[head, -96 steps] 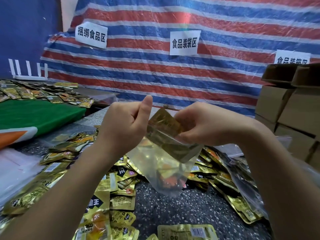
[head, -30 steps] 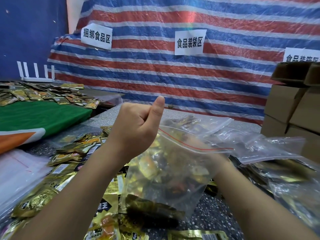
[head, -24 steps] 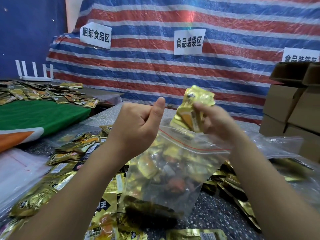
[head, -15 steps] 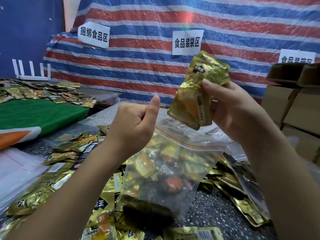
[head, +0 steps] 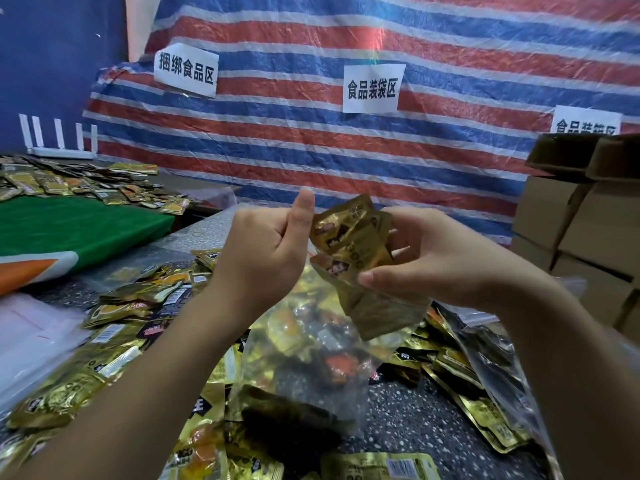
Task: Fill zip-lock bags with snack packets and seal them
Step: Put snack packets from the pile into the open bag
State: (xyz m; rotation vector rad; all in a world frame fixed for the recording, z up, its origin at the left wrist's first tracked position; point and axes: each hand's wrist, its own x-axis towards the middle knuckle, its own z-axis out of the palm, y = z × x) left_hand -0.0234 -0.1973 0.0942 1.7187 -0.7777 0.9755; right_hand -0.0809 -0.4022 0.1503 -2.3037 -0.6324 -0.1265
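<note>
A: What was held, and where?

B: A clear plastic zip-lock bag with a red seal line (head: 304, 355), already stuffed with snacks, was kept up above the speckled dark table (head: 415, 420), its left rim pinched in the curled grip of the left hand (head: 263, 258), thumb raised. A bunch of crinkled gold foil snack packets (head: 349, 251) was clasped by the right hand (head: 436, 258), fingers curled round it, at the bag's mouth, with the lower ends apparently inside already.

A: What risk was judged from there?

B: The bag looked nearly full, so the bunch could be jammed at the mouth. If packets were left across the seal line, the zip would probably not be closed. A slip of the rim from the left pinch could let the contents be spilled onto the loose gold packets (head: 114, 341) scattered near and left.
</note>
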